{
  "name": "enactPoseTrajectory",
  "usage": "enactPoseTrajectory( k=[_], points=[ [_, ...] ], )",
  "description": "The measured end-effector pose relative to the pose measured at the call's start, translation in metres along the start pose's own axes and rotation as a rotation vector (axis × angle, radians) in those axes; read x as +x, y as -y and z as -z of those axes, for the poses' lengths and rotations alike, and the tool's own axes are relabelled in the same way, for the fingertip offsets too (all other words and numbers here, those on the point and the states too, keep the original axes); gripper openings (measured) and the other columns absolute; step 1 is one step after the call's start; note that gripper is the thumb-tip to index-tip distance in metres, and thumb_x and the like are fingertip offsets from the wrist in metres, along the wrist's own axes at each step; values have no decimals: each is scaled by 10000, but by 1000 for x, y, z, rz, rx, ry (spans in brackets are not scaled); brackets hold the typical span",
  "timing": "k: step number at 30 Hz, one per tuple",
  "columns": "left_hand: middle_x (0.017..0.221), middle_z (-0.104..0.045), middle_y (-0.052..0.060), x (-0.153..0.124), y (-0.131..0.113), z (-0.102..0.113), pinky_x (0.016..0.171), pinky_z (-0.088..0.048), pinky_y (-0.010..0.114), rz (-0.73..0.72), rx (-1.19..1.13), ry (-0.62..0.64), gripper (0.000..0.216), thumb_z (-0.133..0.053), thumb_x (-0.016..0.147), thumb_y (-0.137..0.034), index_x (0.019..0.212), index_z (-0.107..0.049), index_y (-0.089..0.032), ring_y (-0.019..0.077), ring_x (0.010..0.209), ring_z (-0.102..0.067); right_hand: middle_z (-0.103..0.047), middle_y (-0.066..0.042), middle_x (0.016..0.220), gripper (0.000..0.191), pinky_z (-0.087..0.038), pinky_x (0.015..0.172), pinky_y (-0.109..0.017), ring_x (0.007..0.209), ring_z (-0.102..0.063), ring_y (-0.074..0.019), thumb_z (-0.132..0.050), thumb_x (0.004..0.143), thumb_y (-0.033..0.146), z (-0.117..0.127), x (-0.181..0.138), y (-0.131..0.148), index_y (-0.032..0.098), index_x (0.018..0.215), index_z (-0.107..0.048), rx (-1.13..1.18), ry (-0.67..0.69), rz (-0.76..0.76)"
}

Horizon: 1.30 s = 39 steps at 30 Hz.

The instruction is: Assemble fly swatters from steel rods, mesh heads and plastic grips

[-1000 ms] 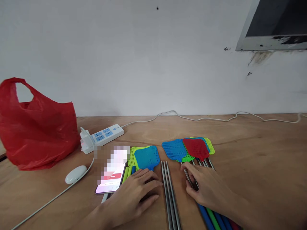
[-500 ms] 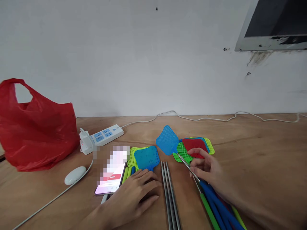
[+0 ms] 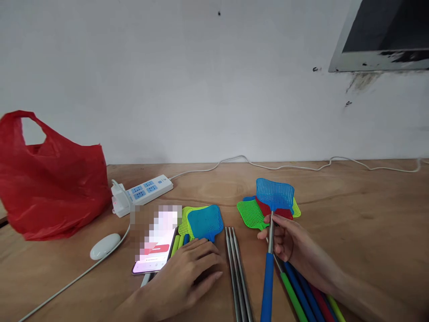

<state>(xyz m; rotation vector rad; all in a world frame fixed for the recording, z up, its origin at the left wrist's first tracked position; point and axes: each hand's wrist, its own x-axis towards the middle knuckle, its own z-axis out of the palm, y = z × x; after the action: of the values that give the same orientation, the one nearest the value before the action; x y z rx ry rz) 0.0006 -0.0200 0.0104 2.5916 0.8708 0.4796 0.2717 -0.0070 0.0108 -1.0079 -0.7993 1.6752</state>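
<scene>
My right hand (image 3: pixel 284 237) pinches the metal shaft of a blue fly swatter (image 3: pixel 275 194) just below its mesh head. Its long blue grip points toward me. Under and behind it lie more fly swatters, with a green head (image 3: pixel 251 213), a red head (image 3: pixel 263 206) and coloured grips (image 3: pixel 295 297) fanned out beneath my wrist. My left hand (image 3: pixel 192 273) rests on the table with its fingers loosely apart. Beside its fingertips are a blue swatter head (image 3: pixel 204 221), a yellow-green head (image 3: pixel 185 219) and short coloured handles (image 3: pixel 179 241), partly covered by the hand. Metal rods (image 3: pixel 237 273) lie between my hands.
A lit phone (image 3: pixel 159 250) lies left of my left hand. Behind it are a white power strip (image 3: pixel 152 190) with a plugged-in charger, a white oval object (image 3: pixel 105 246) and a cable. A red plastic bag (image 3: pixel 53 192) stands at the far left. A white cord (image 3: pixel 281 167) runs along the wall.
My right hand has taken hold of the blue fly swatter, lifted it off the pile and swung its head to the right, so it points nearly straight away from me. The left hand stays put.
</scene>
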Motion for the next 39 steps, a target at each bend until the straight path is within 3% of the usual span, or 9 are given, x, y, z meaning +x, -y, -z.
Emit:
enactPoseTrajectory(
  k=[6, 12, 16, 19, 23, 31, 36, 39],
  points=[
    [940, -676, 25, -3, -2, -1, 787, -474, 301, 49, -192, -67, 172, -469, 1012, -238, 1021, -641, -227, 185, 872, -613, -719, -24, 826, 194, -545, 613, -171, 702, -644, -109, -786, 798, 367, 0, 0, -3, 192, 881, -774, 145, 68, 47],
    [737, -664, -1, -3, -8, 1, 693, -471, 258, 152, -437, -104, 436, -323, 1069, -400, 876, -665, -211, 146, 685, -613, -760, -40, 895, 187, -542, 651, -169, 742, -675, -110, -853, 725, 351, -8, -5, -3, 211, 826, -783, 110, 69, 80],
    [696, -606, -17, -5, -5, -5, 550, -423, 228, 262, -584, -30, 399, -475, 978, -569, 1032, -654, -217, 131, 597, -545, -767, -48, 914, 154, -539, 659, -194, 777, -688, -129, -832, 750, 367, -9, -8, -6, 223, 763, -782, 77, 113, 89],
    [617, -481, -58, -6, -4, -9, 470, -313, 207, 311, -615, 21, 403, -577, 912, -584, 1057, -647, -215, 105, 527, -428, -761, -45, 874, 150, -534, 665, -212, 782, -686, -138, -808, 779, 381, -9, -10, -10, 235, 799, -782, 32, 162, 124],
    [682, -452, -37, -5, -7, -5, 570, -334, 231, 313, -478, 35, 386, -543, 937, -568, 937, -681, -207, 123, 631, -420, -735, -27, 833, 170, -523, 662, -232, 759, -667, -138, -801, 784, 401, -10, -11, -14, 239, 813, -757, -27, 196, 210],
    [800, -591, 14, -8, -13, -1, 681, -400, 277, 308, -398, 78, 475, -358, 1011, -577, 1087, -688, -245, 178, 755, -517, -672, 10, 756, 231, -525, 633, -282, 662, -640, -145, -720, 847, 456, 1, -6, -22, 240, 916, -675, -261, 123, 308],
    [851, -594, 18, -8, -13, -3, 741, -421, 297, 358, -327, 84, 536, -273, 1018, -610, 974, -632, -215, 187, 808, -532, -687, 5, 789, 244, -533, 573, -302, 589, -630, -147, -692, 867, 443, 1, -9, -23, 248, 998, -630, -320, 164, 345],
    [846, -585, 12, -8, -13, -2, 754, -433, 301, 360, -318, 69, 556, -234, 1008, -642, 926, -583, -218, 188, 811, -539, -721, -47, 986, 313, -567, 715, -411, 777, -686, -231, -677, 846, 469, 5, -3, -15, 265, 1079, -625, -221, -15, 535]
  ],
)
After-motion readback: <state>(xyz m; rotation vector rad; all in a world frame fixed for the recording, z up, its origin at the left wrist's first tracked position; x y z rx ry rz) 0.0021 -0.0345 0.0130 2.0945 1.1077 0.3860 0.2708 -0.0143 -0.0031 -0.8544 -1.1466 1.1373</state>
